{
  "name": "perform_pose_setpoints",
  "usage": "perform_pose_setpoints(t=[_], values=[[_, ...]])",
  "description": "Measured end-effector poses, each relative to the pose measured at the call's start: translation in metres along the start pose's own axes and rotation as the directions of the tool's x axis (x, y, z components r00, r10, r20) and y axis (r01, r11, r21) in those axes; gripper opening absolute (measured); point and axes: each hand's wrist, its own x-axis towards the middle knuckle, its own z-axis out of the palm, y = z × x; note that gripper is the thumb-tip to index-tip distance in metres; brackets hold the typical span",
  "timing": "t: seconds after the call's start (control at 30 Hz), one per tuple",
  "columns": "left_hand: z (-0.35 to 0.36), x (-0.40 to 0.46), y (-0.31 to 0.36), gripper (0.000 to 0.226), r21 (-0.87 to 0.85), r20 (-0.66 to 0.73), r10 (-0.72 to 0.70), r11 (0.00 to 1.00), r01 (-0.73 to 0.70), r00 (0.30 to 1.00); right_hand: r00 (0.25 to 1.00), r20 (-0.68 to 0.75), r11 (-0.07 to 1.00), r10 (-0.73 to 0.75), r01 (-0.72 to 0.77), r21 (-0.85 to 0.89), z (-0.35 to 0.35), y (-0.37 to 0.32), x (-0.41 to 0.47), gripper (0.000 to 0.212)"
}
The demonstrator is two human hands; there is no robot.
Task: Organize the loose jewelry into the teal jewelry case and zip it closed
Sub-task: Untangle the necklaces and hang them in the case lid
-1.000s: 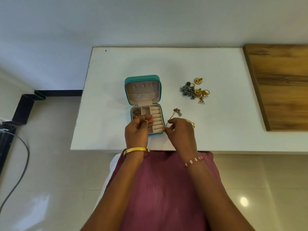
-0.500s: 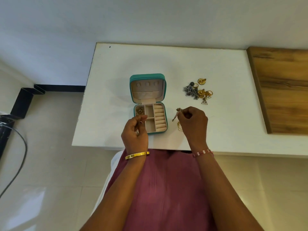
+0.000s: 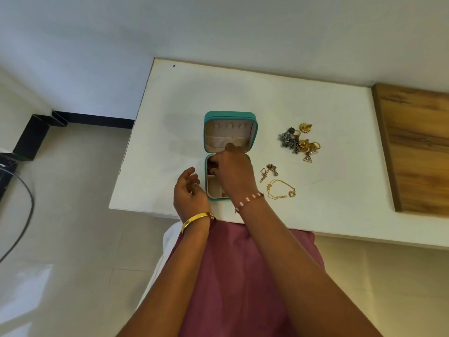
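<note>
The jewelry case (image 3: 230, 132) lies open; right hand (image 3: 233, 170), grip hidden, should place pieces gently while the open, empty left hand (image 3: 188, 192) steadies it.

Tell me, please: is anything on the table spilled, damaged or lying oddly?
Nothing looks spilled or damaged. The teal jewelry case lies open; a heap of jewelry, a small piece and a gold chain still wait loose beside it.

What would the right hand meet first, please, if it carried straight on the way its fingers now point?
Probably the open lid of the teal case: the right hand lies over the tray, its fingers aimed away from the person toward the lid's cream lining. Depth is unclear, so it might pass above.
</note>
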Motion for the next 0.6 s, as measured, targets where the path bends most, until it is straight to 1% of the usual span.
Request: perform_pose_setpoints(t=[0.1, 0.17, 0.27, 0.33, 0.4, 0.47, 0.5, 0.53, 0.6], values=[[0.0, -0.001, 0.003, 0.033, -0.009, 0.012, -0.017, 1.0, 0.017, 1.0, 0.999, -0.037, 0.991, -0.019, 0.014, -0.136, -0.001, -0.006, 0.005, 0.025], [0.0, -0.001, 0.004, 0.032, -0.022, 0.015, -0.027, 0.999, 0.028, 1.0, 0.997, -0.045, 0.98, -0.064, 0.054, -0.192, -0.001, -0.008, 0.006, 0.027], [-0.001, 0.0, 0.003, 0.032, -0.032, 0.021, -0.036, 0.999, 0.036, 0.999, 0.989, -0.02, 0.969, -0.149, 0.141, -0.203, 0.001, -0.007, 0.007, 0.026], [-0.001, -0.002, 0.003, 0.032, -0.026, 0.017, -0.019, 0.999, 0.019, 1.0, 0.989, -0.032, 0.978, -0.146, 0.14, -0.156, 0.004, -0.002, 0.009, 0.024], [-0.001, -0.004, 0.005, 0.033, -0.017, 0.012, 0.02, 1.0, -0.02, 1.0, 0.992, -0.048, 0.992, -0.117, 0.114, -0.059, 0.008, 0.004, 0.01, 0.022], [-0.002, -0.007, 0.006, 0.035, -0.008, 0.012, 0.087, 0.996, -0.087, 0.996, 0.997, -0.061, 0.992, -0.055, 0.061, 0.114, 0.009, 0.009, 0.008, 0.019], [-0.002, -0.009, 0.007, 0.035, -0.001, 0.015, 0.132, 0.991, -0.132, 0.991, 0.998, -0.065, 0.972, -0.001, 0.016, 0.235, 0.006, 0.01, 0.005, 0.017], [-0.003, -0.011, 0.008, 0.035, 0.007, 0.022, 0.177, 0.984, -0.177, 0.984, 0.996, -0.065, 0.93, 0.058, -0.03, 0.365, 0.002, 0.012, 0.002, 0.014], [-0.003, -0.014, 0.011, 0.035, 0.013, 0.053, 0.244, 0.969, -0.245, 0.968, 0.989, -0.041, 0.821, 0.143, -0.095, 0.563, -0.008, 0.014, -0.005, 0.011]])
